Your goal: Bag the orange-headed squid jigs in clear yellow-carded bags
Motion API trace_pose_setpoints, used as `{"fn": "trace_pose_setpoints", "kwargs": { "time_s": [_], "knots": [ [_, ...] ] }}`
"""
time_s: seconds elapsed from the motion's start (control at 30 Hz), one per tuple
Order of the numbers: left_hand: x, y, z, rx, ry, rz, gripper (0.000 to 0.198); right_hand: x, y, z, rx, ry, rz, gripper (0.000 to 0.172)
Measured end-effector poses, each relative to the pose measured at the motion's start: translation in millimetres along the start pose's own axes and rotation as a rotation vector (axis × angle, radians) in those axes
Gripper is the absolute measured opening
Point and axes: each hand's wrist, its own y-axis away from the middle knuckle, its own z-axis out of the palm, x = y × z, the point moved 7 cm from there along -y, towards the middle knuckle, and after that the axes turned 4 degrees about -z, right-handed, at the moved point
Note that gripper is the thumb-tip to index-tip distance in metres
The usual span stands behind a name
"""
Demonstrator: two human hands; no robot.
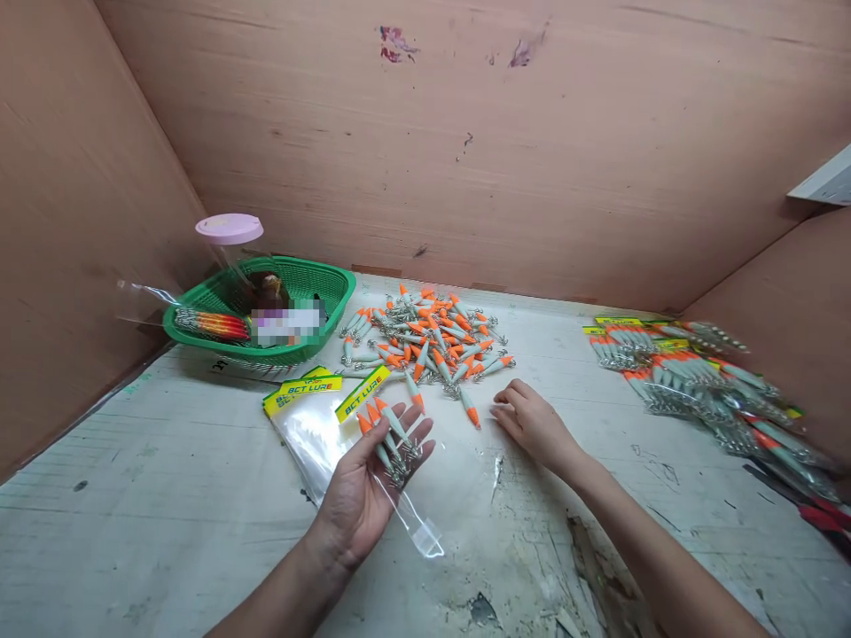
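Note:
My left hand is turned palm up, its thumb pressing on several orange-tipped white fishing lures with wire hooks. A clear plastic bag with a yellow header card lies in the same hand. I cannot tell whether those lures are inside the bag or on top of it. My right hand hovers over the table, fingers loosely curled and apart, with nothing visible in them. Just left of its fingertips lies a single lure, at the near edge of a heap of loose lures.
Flat clear bags with yellow headers are stacked left of my left hand. Behind them stands a green basket holding a pink-lidded jar and packaged items. Filled lure packets are piled at right, near a red-and-black tool. Wooden panels surround the table.

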Motion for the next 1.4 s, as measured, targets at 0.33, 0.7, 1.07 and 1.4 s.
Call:
{"fn": "trace_pose_setpoints", "kwargs": {
  "time_s": [0.33, 0.7, 1.07, 1.4],
  "knots": [
    [11, -5, -3.0, 0.009, -0.008, 0.062, 0.034, -7, -36, -31, 0.194, -0.057, 0.069, 0.012],
    [21, 0, 4.1, 0.008, 0.004, 0.087, 0.029, 15, 27, -67, 0.277, -0.254, 0.088, 0.025],
    [25, -3, 2.4, -0.011, 0.007, 0.115, 0.033, 52, 45, -49, 0.359, -0.575, 0.345, 0.039],
    [26, -4, 1.6, -0.019, -0.012, 0.130, 0.033, 45, -26, -71, 0.489, -0.985, 0.295, 0.038]
  ]
}}
